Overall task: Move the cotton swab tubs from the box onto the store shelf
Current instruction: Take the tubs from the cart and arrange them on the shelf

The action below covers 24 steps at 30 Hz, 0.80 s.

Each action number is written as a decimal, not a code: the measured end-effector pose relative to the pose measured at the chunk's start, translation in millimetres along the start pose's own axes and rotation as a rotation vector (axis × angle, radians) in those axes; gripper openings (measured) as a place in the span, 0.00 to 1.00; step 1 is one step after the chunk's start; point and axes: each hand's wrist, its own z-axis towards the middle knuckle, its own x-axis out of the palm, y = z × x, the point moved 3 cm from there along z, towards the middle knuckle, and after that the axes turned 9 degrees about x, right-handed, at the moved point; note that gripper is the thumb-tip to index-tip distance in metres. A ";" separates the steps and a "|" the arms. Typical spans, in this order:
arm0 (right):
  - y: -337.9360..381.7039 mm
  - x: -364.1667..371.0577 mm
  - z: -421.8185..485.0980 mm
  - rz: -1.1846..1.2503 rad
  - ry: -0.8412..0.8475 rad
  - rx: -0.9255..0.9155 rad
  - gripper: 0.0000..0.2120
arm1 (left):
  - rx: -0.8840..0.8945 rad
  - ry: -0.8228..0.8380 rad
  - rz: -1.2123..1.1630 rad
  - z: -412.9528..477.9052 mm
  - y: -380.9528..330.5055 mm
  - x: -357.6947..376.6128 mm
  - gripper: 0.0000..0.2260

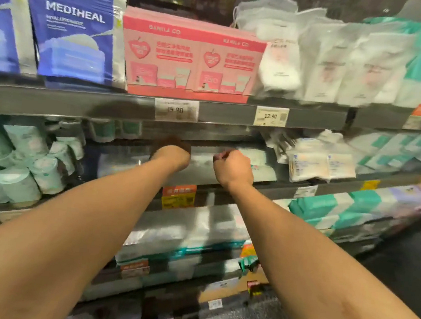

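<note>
Both hands reach deep into the grey metal store shelf (pixel 273 190), I judge to seat stock at the back: left hand (pixel 171 153) fingers lost in shadow, right hand (pixel 231 167) fingers curled on nothing I can see, round mint-lidded cotton swab tubs (pixel 19 182) stacked just left.

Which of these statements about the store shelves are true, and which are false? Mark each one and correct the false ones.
1. The left hand and the right hand both reach into the shelf below the pink boxes. True.
2. The pink boxes stand right of the white bags. False: they stand left of them.
3. One price tag reads 12.90. True.
4. The left hand holds a blue pouch. False: the pouches stand on the top shelf, above that hand.
</note>
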 end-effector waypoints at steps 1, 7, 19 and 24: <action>-6.8 -9.5 -4.1 0.009 -0.006 0.018 0.12 | 0.047 -0.028 0.017 -3.8 -9.6 4.5 0.20; -123.6 -98.0 -38.9 0.049 -0.112 0.167 0.11 | 0.359 -0.039 -0.035 -67.8 -112.7 86.5 0.12; -464.9 -204.5 -162.7 0.078 -0.140 0.650 0.13 | 0.688 0.463 -0.028 -264.6 -246.1 363.9 0.15; -568.1 -202.9 -205.0 0.114 -0.106 0.823 0.12 | 0.649 0.716 0.058 -298.5 -246.9 465.8 0.10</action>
